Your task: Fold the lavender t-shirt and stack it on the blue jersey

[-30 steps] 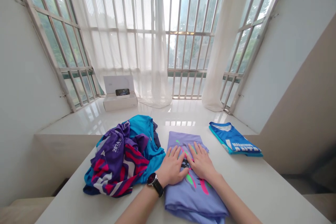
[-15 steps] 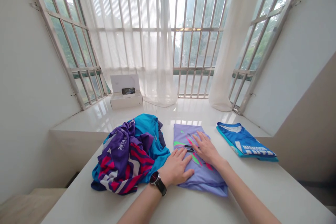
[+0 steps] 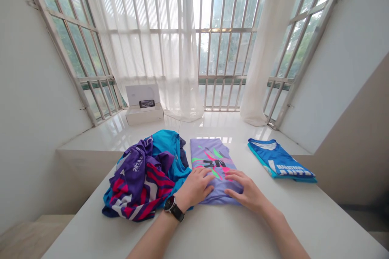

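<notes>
A folded lavender T-shirt [image 3: 209, 149] with a green, pink and black print lies flat on the white table [image 3: 225, 234]. My left hand [image 3: 196, 186] rests on its left front part, fingers stretched out; a black watch [image 3: 174, 209] is on that wrist. At the shirt's right front side lies my right hand [image 3: 244, 190], with fingers and thumb apart on the cloth. Left of the shirt is a crumpled heap of clothes, a purple and pink shirt [image 3: 142, 182] over a bright blue shirt [image 3: 165, 142]. The far left edge of my left hand is close to this heap.
Folded blue shirts [image 3: 281, 162] lie stacked at the right. Behind the table, a white box [image 3: 145, 114] with a phone [image 3: 147, 103] on it stands on the window ledge [image 3: 212, 123]. White curtains [image 3: 185, 68] hang before the barred window.
The lavender shirt has shifted left and away from me, and its front edge is now tucked shorter. My right hand has drawn back from the print to the shirt's right front side.
</notes>
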Motion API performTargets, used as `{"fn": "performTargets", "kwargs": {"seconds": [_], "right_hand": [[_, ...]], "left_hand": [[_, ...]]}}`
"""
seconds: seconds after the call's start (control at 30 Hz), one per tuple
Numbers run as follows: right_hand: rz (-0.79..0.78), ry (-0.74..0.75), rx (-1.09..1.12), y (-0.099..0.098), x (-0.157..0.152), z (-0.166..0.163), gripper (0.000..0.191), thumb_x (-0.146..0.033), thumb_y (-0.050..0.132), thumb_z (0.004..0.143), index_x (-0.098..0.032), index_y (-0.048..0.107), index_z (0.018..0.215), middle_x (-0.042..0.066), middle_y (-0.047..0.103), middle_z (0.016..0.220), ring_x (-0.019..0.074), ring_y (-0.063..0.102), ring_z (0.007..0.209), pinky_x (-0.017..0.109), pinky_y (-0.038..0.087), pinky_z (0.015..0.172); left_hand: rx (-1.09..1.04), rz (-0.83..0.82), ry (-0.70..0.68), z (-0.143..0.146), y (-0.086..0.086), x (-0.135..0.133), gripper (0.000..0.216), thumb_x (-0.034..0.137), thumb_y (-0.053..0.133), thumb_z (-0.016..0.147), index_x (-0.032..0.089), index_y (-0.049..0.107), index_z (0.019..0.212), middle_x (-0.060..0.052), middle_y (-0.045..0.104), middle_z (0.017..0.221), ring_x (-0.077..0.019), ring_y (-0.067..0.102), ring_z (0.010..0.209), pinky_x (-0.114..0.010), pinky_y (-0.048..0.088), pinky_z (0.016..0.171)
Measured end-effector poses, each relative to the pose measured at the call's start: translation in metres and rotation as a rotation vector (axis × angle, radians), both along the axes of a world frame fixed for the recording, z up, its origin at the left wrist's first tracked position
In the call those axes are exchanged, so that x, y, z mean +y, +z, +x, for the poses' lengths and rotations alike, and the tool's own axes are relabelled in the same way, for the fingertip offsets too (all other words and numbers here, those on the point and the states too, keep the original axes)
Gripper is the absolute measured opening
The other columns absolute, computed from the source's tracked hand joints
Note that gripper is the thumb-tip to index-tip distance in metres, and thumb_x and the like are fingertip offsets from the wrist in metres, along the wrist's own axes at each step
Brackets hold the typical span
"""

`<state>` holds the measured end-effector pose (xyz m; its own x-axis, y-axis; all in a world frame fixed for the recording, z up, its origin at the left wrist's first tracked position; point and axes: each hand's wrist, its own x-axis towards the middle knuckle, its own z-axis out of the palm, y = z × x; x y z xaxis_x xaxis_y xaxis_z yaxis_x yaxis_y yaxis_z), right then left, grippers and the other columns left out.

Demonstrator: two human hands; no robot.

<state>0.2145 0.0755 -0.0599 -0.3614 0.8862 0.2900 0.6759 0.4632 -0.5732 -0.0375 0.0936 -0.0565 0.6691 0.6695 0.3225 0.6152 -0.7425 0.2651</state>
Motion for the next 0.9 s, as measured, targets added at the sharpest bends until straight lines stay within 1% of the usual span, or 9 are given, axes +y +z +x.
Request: {"fn": "performTargets", "kwargs": {"seconds": [0.07,0.1,0.2,0.3,0.43,0.6,0.67,0.8,0.9], "right_hand": [[-0.037,0.003,-0.004,0.001,-0.001,0.003,0.039,-0.046,0.074,0.077,-0.022,0.073,0.108,0.013,0.067,0.127,0.0316,0.057,0.124,0.049,0.045,0.108],[-0.058,0.002,-0.004,0.001,-0.002,0.004,0.041,-0.045,0.077,0.075,-0.022,0.073,0.108,0.013,0.067,0.127,0.0323,0.057,0.124,0.049,0.045,0.108],[-0.110,-0.009,0.004,0.000,-0.002,0.007,0.045,-0.042,0.081,0.069,-0.024,0.074,0.110,0.012,0.064,0.132,0.0336,0.055,0.127,0.050,0.044,0.109],[-0.142,-0.021,0.014,-0.001,-0.001,0.011,0.046,-0.041,0.080,0.068,-0.025,0.074,0.111,0.011,0.062,0.137,0.0340,0.053,0.129,0.052,0.041,0.111],[-0.163,-0.008,0.013,-0.005,0.001,0.014,0.047,-0.038,0.077,0.070,-0.026,0.072,0.116,0.011,0.060,0.139,0.0331,0.050,0.132,0.051,0.040,0.112],[-0.094,-0.046,-0.008,-0.008,0.004,0.013,0.025,-0.032,0.065,0.082,-0.024,0.074,0.104,0.011,0.068,0.125,0.0287,0.061,0.117,0.045,0.048,0.104],[-0.053,-0.053,0.005,-0.009,0.006,0.013,0.021,-0.033,0.061,0.086,-0.024,0.075,0.099,0.010,0.070,0.118,0.0273,0.064,0.112,0.044,0.050,0.100],[0.022,-0.052,0.067,-0.011,0.008,0.015,0.021,-0.037,0.057,0.090,-0.024,0.074,0.094,0.009,0.072,0.110,0.0255,0.066,0.104,0.041,0.052,0.095],[0.041,-0.054,0.089,-0.010,0.008,0.015,0.022,-0.038,0.055,0.091,-0.024,0.072,0.092,0.009,0.073,0.103,0.0250,0.067,0.099,0.041,0.053,0.090]], "left_hand": [[-0.013,-0.021,-0.040,0.001,0.004,-0.003,0.027,0.037,0.053,0.098,0.025,0.063,0.121,-0.006,0.063,0.128,-0.0236,0.056,0.119,-0.040,0.044,0.106],[-0.012,-0.031,-0.055,0.001,0.005,-0.005,0.030,0.041,0.054,0.097,0.025,0.063,0.121,-0.006,0.064,0.127,-0.0238,0.057,0.117,-0.040,0.045,0.105],[0.006,-0.046,-0.088,0.000,0.005,-0.006,0.051,0.054,0.062,0.090,0.024,0.058,0.129,-0.009,0.060,0.132,-0.0280,0.054,0.121,-0.045,0.043,0.107],[0.015,-0.074,-0.099,-0.005,0.003,-0.002,0.063,0.059,0.068,0.082,0.024,0.055,0.134,-0.010,0.057,0.138,-0.0301,0.052,0.125,-0.047,0.040,0.109],[0.012,-0.118,-0.069,-0.015,0.003,0.004,0.061,0.052,0.072,0.081,0.025,0.057,0.133,-0.009,0.056,0.141,-0.0302,0.051,0.129,-0.046,0.038,0.112],[0.022,-0.106,-0.070,-0.018,0.006,0.003,0.055,0.042,0.072,0.081,0.024,0.059,0.130,-0.010,0.057,0.139,-0.0298,0.053,0.127,-0.044,0.038,0.111],[0.032,-0.093,-0.064,-0.015,0.008,0.001,0.053,0.043,0.072,0.081,0.025,0.059,0.129,-0.009,0.059,0.136,-0.0296,0.054,0.124,-0.044,0.039,0.110],[0.042,-0.068,-0.025,-0.007,0.009,-0.003,0.055,0.053,0.071,0.082,0.024,0.058,0.127,-0.010,0.061,0.132,-0.0299,0.056,0.121,-0.045,0.041,0.106],[0.046,-0.038,0.023,-0.002,0.007,-0.006,0.045,0.053,0.062,0.090,0.023,0.060,0.123,-0.010,0.063,0.129,-0.0290,0.057,0.119,-0.046,0.041,0.105]]}}
